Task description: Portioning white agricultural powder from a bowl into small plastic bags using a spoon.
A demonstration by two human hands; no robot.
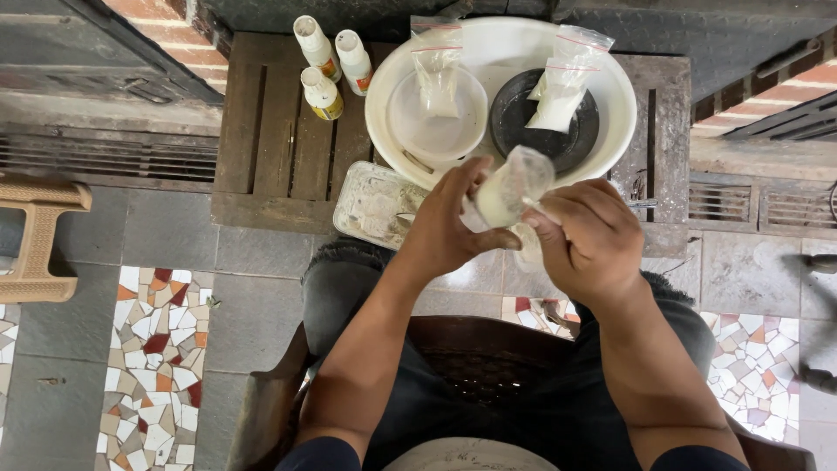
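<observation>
Got both hands on this little clear bag of white powder (508, 187), held up over my knees just in front of the big white basin (384, 122). My left hand (445, 228) has its grip closed around the bag's lower end, and my right hand (586, 237) has its grip pinched shut on the side. Two more powder bags (558, 83) sit in the basin, one in a white bowl (436, 135), one on a black lid (523, 131). Three small bottles (330, 65) stand on the wooden counter (279, 131).

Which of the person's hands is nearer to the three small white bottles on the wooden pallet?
Left. The left hand sits right of and below the bottles, gripping the powder bag; the right hand holds that bag's far side.
</observation>
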